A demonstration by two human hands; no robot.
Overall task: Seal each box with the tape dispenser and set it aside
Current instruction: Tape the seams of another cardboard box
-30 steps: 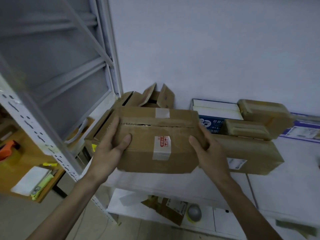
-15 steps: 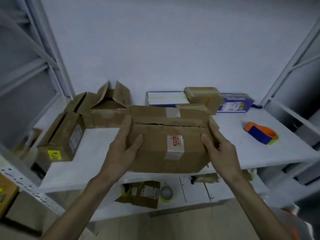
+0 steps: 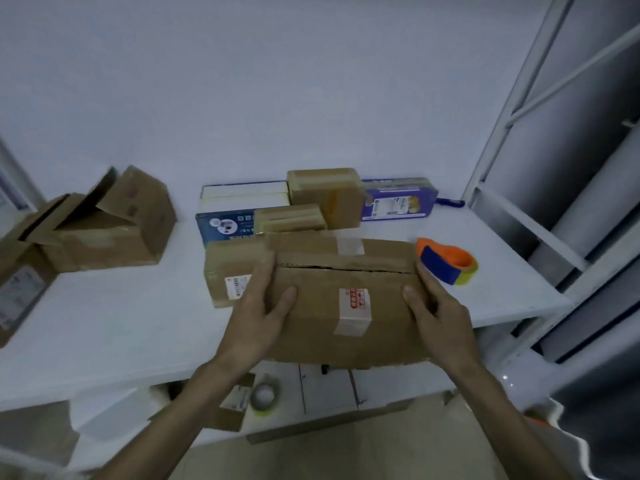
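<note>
While gripped at both short ends at the front edge of the white shelf (image 3: 121, 337), reads as a long rectangular cardboard box (image 3: 318, 327): matte brown, one pale tape strip (image 3: 353, 322) with red print across the middle, top seam gaping in a ragged slit. Held by left hand (image 3: 258, 318) and right hand (image 3: 441, 318), fingers curled round the ends, thumbs flat on the near face. Lying on the shelf just right of it: orange-and-blue tape dispenser (image 3: 446, 263); far left, open-flapped carton (image 3: 114, 233), contents hidden.
</note>
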